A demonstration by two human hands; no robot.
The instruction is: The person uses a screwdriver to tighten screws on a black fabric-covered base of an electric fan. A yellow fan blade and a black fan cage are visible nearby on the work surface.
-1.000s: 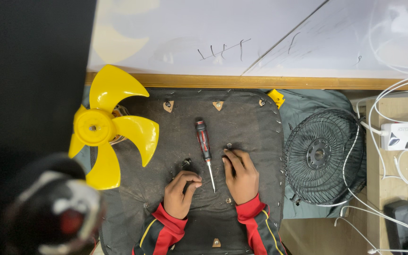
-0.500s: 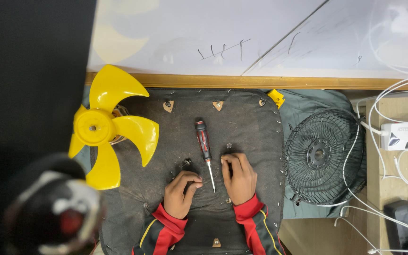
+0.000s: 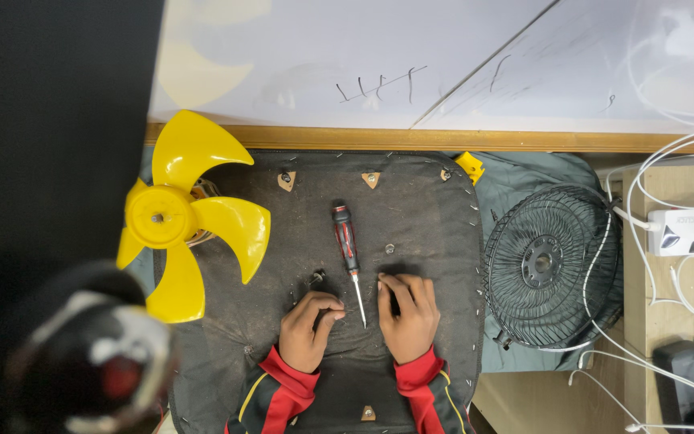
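— Hands first: what has changed since the earlier frames?

— Little. The right hand has slid slightly toward the person and now lies flat, palm down, fingers spread open on the dark, dusty fabric-covered board. It grips nothing. The left hand stays where it was, fingers curled loosely inward, knuckles up; whether anything small sits inside that curl I cannot tell.

— And the screwdriver?

— One red-and-black-handled screwdriver with a thin metal shaft lies on the board, unmoved. Its tip ends between the two hands, just beside the right hand's forefinger, and its handle points away from the person. Neither hand holds it.

— Count the rest for me.

— One yellow plastic fan blade with four lobes sits beyond and to the left of the left hand, overlapping the board's edge. One round black wire fan grille lies well to the right of the right hand, on grey cloth. Three small tan triangular patches with screws are plain on the board: two beyond the fingers near the far edge, one near the wrists. One small dark metal part lies just beyond the left hand's knuckles. One white power strip with white cables is far right.

— Sleeves?

— Two, red with black.
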